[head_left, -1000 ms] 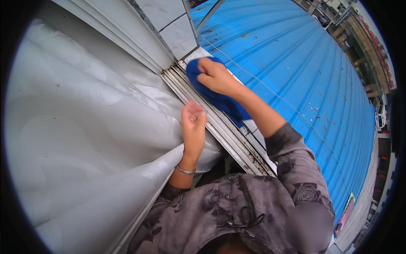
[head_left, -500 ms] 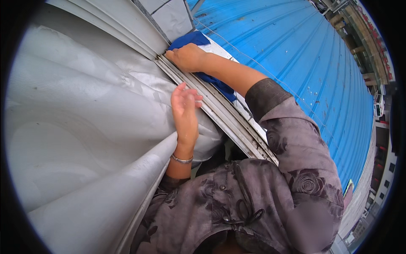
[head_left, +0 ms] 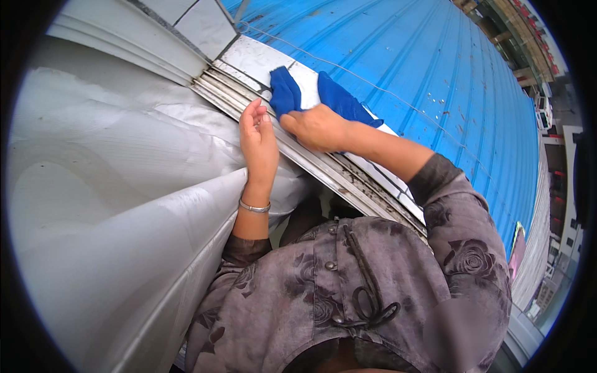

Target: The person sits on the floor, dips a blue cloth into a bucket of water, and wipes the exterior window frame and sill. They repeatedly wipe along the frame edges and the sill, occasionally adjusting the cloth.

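Note:
My right hand [head_left: 318, 127] is closed on a bunched blue cloth [head_left: 349, 104], pressing it down into the window track [head_left: 367, 181]. Parts of the cloth stick out on both sides of the hand, over the white tiled sill. Dark dirt shows in the grooves of the pale metal track. On the near side of the track, my left hand [head_left: 259, 148] is raised with loosely bent fingers and nothing in them. Its wrist, with a silver bracelet [head_left: 254, 206], rests against a fold of the grey-white curtain [head_left: 118, 193].
The curtain fills the left side. A white window frame [head_left: 124, 38] meets the track at the far corner. Beyond the tiled sill [head_left: 252, 57] spreads a blue corrugated roof [head_left: 429, 87] with a thin wire [head_left: 348, 73] running along its edge. Buildings and a vehicle appear far right.
My right hand has moved with the blue cloth along the track, away from the far corner and toward my body. My left hand stays beside the track, and the view has shifted slightly.

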Tool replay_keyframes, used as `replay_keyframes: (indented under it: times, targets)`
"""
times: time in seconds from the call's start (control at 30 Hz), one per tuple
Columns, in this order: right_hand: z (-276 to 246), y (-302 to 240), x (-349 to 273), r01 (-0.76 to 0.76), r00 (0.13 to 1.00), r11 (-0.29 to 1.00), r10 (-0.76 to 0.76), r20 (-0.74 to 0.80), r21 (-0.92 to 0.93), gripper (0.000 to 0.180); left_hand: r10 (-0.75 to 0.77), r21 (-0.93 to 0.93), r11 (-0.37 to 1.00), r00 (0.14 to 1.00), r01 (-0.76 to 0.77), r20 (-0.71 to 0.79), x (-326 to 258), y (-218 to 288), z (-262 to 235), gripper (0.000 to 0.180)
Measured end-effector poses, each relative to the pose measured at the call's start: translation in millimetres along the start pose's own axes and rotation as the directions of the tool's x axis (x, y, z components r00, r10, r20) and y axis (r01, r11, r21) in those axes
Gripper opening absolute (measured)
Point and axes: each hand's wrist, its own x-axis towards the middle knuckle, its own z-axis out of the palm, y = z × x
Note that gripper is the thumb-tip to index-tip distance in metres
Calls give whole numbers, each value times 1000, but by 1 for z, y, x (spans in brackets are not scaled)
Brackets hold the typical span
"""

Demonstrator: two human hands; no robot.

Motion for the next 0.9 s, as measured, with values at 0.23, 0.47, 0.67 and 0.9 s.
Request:
replay_keyframes:
  times: [0.23,0.47,0.67,0.9]
  targets:
    - [-8,-33,-134,-95,995,992,98,-25,85,12,80,251,958,968,-141,238,-10,7,32,25]
    - [-43,-37,-222,-424,881,873,336,334,241,17,198,568,718,901,-402,387,-14,5,40,26]
    - [-73,5,-184,-341,653,68,734,184,938,12,241,386,880,960,-278,141,-13,9,42,26]
    - [-46,39,37,-31,739,94,672,-41,995,16,172,377,907,982,-189,79,-20,9,38,33]
